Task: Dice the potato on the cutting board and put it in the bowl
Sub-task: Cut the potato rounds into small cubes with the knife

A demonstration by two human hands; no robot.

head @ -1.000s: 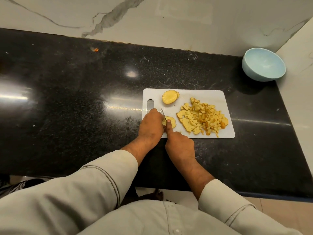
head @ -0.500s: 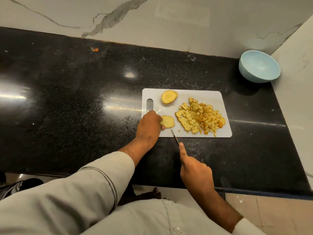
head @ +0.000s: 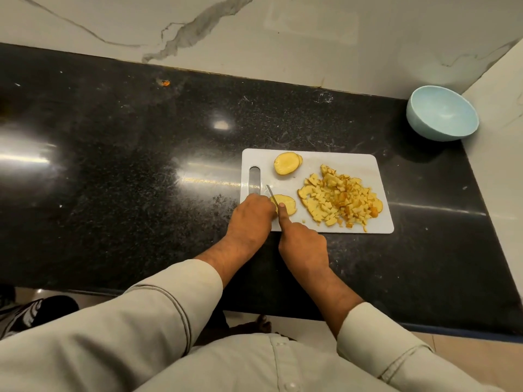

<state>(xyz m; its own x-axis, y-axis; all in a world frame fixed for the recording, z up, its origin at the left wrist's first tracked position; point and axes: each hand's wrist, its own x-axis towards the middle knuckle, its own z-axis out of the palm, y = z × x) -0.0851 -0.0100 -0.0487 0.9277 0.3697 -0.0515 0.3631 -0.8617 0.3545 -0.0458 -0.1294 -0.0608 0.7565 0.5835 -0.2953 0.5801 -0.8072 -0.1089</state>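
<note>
Black counter, pale yellow potato slice, diced heap

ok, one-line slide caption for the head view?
Left hand steadies a potato slice while the right hand cuts it with a knife beside diced potato.

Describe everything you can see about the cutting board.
The cutting board is a white rectangle with rounded corners, plastic by its look, lying flat on the black counter. A slot handle runs along its left end. On it sit a heap of diced potato, slices at the back, and a slice under the knife. The left hand rests on its near left corner.
</note>
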